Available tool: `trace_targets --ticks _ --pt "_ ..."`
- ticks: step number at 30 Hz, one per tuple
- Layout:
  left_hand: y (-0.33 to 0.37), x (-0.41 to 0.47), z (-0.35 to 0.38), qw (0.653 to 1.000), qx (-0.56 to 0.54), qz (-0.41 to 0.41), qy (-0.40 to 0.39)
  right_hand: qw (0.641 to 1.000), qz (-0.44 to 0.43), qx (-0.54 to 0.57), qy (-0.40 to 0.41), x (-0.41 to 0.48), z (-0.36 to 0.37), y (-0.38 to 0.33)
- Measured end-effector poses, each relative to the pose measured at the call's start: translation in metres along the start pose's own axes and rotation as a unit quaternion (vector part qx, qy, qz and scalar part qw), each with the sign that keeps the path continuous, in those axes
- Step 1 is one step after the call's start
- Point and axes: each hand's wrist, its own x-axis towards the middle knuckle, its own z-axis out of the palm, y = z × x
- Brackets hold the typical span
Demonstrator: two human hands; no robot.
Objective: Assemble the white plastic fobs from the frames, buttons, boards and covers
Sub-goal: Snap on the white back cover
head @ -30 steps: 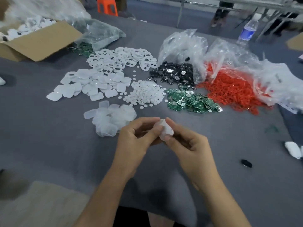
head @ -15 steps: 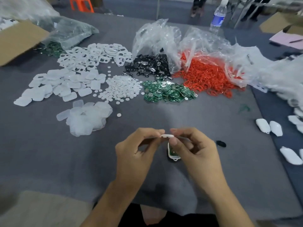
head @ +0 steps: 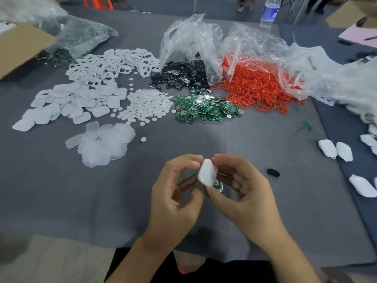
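Holding the white cover upright are left hand and right hand.

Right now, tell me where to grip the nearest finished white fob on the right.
Pinch the finished white fob across its middle, thumb and finger on the two long sides, coming straight down from above. It lies flat, domed face up, long and narrow, so the sides likely give the shortest span.
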Motion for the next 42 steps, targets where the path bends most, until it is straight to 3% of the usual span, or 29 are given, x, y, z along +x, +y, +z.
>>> trace_targets --ticks 3,8,13,20,24,28,32,35,37,42 --pt "0.004 -0.003 0.0 0.996 -0.055 -0.076 -0.003 0.999 -0.022 -0.04 0.017 -0.003 -0.003 0.003" --pt "0.007 0.003 -0.001 0.983 -0.032 -0.179 -0.014 0.983 -0.054 -0.176 0.027 -0.007 -0.007 0.004" --pt "0.009 0.013 -0.023 0.945 -0.021 -0.255 -0.205 0.97 -0.056 -0.222 -0.085 -0.019 -0.028 0.003" --pt "-0.001 -0.006 -0.028 0.91 0.002 -0.304 -0.281 0.963 -0.006 -0.218 -0.156 -0.043 -0.035 0.002" --pt "-0.003 -0.004 -0.029 0.888 0.016 -0.306 -0.343 0.925 0.018 -0.262 -0.276 -0.043 -0.041 -0.003" --pt "-0.007 -0.006 -0.027 0.879 0.01 -0.314 -0.358 0.905 0.018 -0.289 -0.311 -0.04 -0.039 -0.011" --pt "-0.011 -0.005 -0.025 0.907 0.033 -0.294 -0.299 0.917 0.019 -0.291 -0.272 -0.036 -0.042 -0.012" --pt "-0.018 0.003 -0.029 0.941 0.205 -0.181 -0.201 0.942 0.015 -0.279 -0.189 -0.025 -0.052 -0.002" --pt "-0.023 0.008 -0.027 0.925 0.325 -0.09 -0.175 0.952 0.029 -0.28 -0.123 -0.018 -0.058 0.007" --pt "-0.041 0.009 -0.012 0.899 0.41 -0.004 -0.15 0.922 0.047 -0.376 -0.075 -0.009 -0.065 0.023"
